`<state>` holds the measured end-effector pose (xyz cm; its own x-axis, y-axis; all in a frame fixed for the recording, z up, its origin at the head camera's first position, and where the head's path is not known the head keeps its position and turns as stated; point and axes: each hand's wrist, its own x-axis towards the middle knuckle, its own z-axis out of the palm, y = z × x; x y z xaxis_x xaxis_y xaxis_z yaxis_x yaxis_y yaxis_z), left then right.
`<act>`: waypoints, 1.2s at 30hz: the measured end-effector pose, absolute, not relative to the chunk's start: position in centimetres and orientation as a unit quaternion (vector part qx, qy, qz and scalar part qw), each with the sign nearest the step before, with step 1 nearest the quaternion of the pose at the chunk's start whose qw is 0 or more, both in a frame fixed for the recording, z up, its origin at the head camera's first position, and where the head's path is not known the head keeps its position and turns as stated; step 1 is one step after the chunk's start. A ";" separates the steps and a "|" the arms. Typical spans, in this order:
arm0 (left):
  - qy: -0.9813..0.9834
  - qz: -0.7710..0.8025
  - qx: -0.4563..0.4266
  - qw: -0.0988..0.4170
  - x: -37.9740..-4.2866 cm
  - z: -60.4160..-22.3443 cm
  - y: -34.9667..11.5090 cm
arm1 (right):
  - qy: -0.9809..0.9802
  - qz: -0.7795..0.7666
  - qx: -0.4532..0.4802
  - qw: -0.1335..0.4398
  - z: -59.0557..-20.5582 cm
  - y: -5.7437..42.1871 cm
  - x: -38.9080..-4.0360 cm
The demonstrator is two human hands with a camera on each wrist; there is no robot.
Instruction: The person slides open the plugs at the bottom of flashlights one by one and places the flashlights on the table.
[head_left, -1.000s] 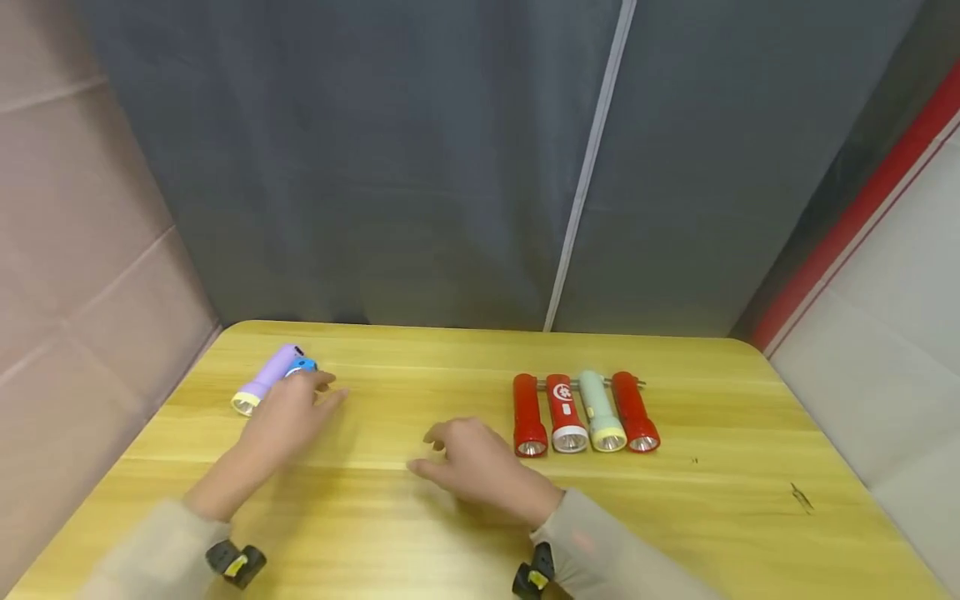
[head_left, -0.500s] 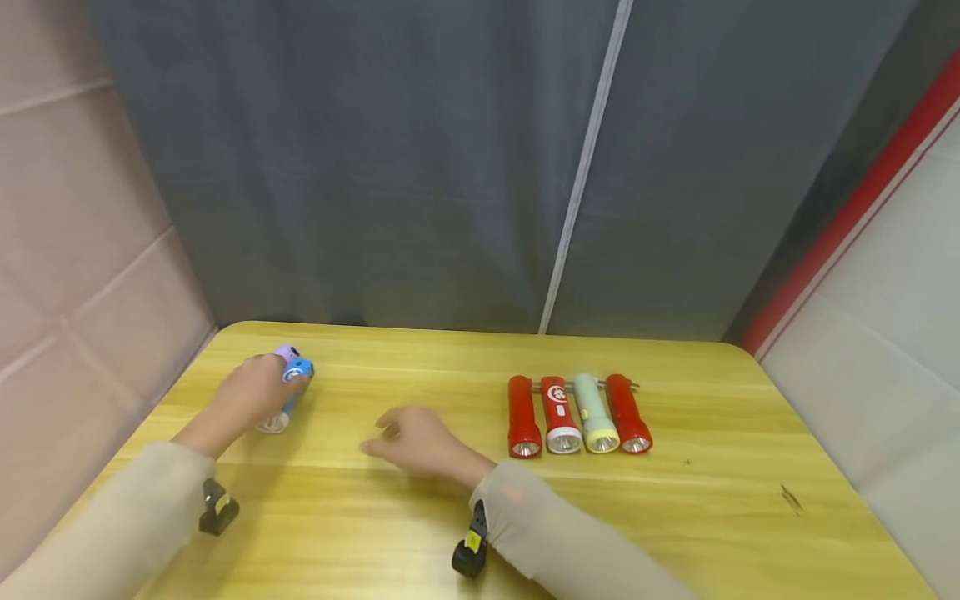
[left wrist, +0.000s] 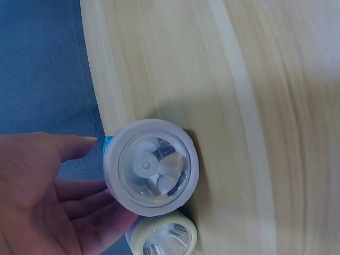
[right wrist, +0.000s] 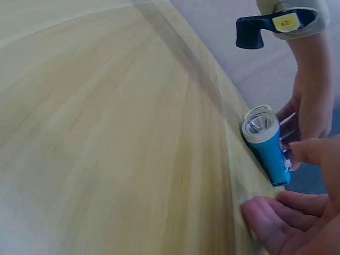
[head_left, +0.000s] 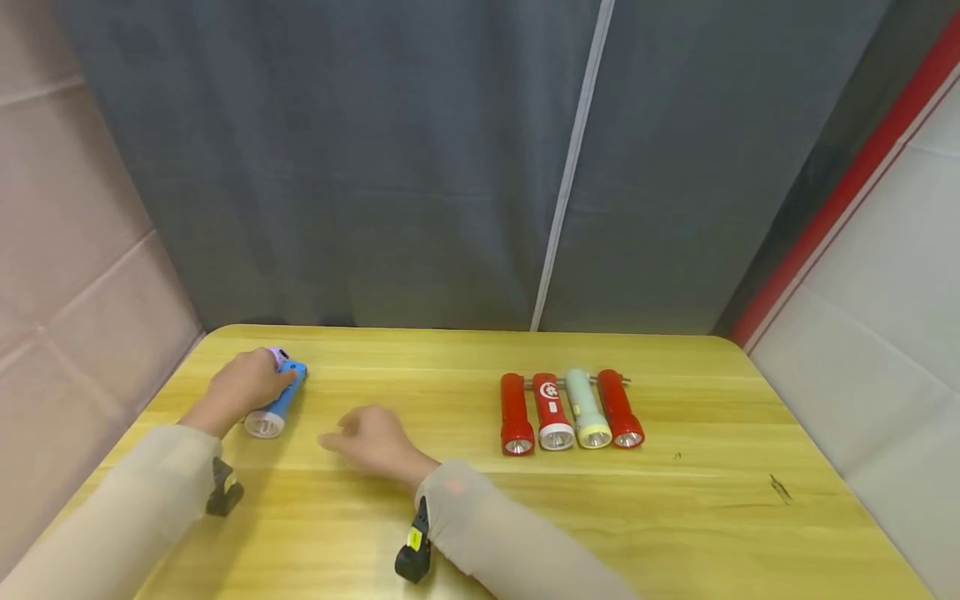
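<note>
A blue flashlight (head_left: 283, 407) with a white head lies at the table's left, its lens toward me. Close beside it is a purple flashlight (head_left: 278, 354), mostly hidden by my left hand (head_left: 243, 385). That hand is over the pair, its thumb extended by the blue body. In the left wrist view the fingers (left wrist: 95, 218) reach beneath the blue flashlight's white head (left wrist: 151, 167), next to the purple one's pale rim (left wrist: 164, 236). My right hand (head_left: 375, 442) is to the right of them, over the table, thumb and fingers apart and holding nothing.
To the right on the wooden table (head_left: 705, 400) lie a red flashlight (head_left: 515, 408), a red-and-white one (head_left: 551, 408), a pale green one (head_left: 582, 404) and another red one (head_left: 617, 404) in a row. A thin rod (head_left: 561, 381) runs behind them. A grey curtain (head_left: 337, 167) hangs behind.
My left hand has moved left, from covering the blue flashlight to lying over the purple one, so the blue one shows more. My right hand has moved left, away from the row.
</note>
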<state>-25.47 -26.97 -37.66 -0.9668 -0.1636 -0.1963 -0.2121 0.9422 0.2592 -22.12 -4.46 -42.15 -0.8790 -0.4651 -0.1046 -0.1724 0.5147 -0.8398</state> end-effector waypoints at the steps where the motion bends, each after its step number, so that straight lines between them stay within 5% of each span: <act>1: 0.982 0.138 -0.097 0.088 -25.5 -37.6 -27.0 | 0.854 -0.464 -0.176 0.156 -42.2 -4.8 -22.1; 11: 0.977 0.156 -0.101 0.104 -25.5 -38.3 -26.7 | 0.830 -0.532 -0.094 0.140 -42.7 -8.1 -21.5; 36: 0.955 0.261 -0.078 0.122 -26.0 -39.4 -24.3 | 0.828 -0.538 -0.132 0.085 -42.9 -8.1 -21.3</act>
<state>-26.00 -24.34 -39.37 -0.9583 -0.0844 -0.2731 -0.2115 0.8522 0.4786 -21.33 -8.07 -42.89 -0.9507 -0.3101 0.0018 -0.1274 0.3852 -0.9140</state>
